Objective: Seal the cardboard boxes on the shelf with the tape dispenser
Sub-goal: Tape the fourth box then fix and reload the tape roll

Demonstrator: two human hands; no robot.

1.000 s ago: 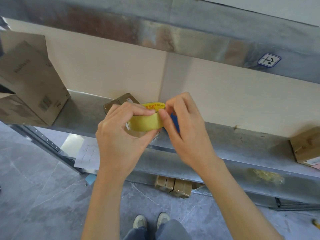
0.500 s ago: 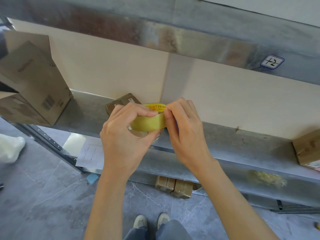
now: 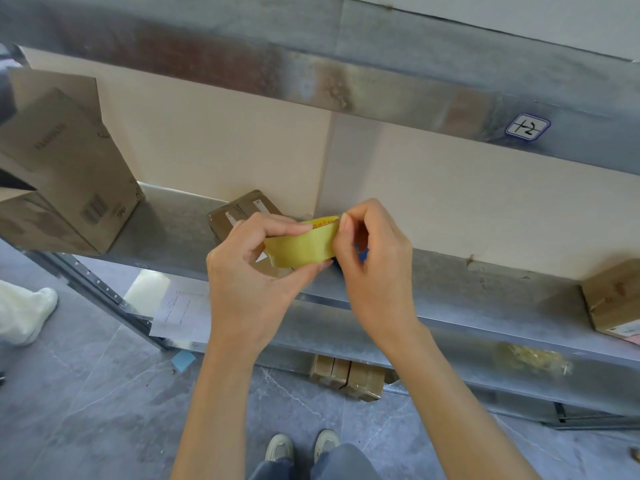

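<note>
The left hand grips a yellowish roll of packing tape, held on the near side of a small brown cardboard box lying on the grey metal shelf. The right hand pinches the roll's upper right edge.

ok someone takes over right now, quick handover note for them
Left hand grips the yellow tape roll. Right hand pinches at its top edge, seemingly after the tape end.
On the shelf: small box behind the hands, large box at left with a flap up, third box far right.
Done: no tape drawn out yet.
Left: free the end, then seal the boxes.
</note>
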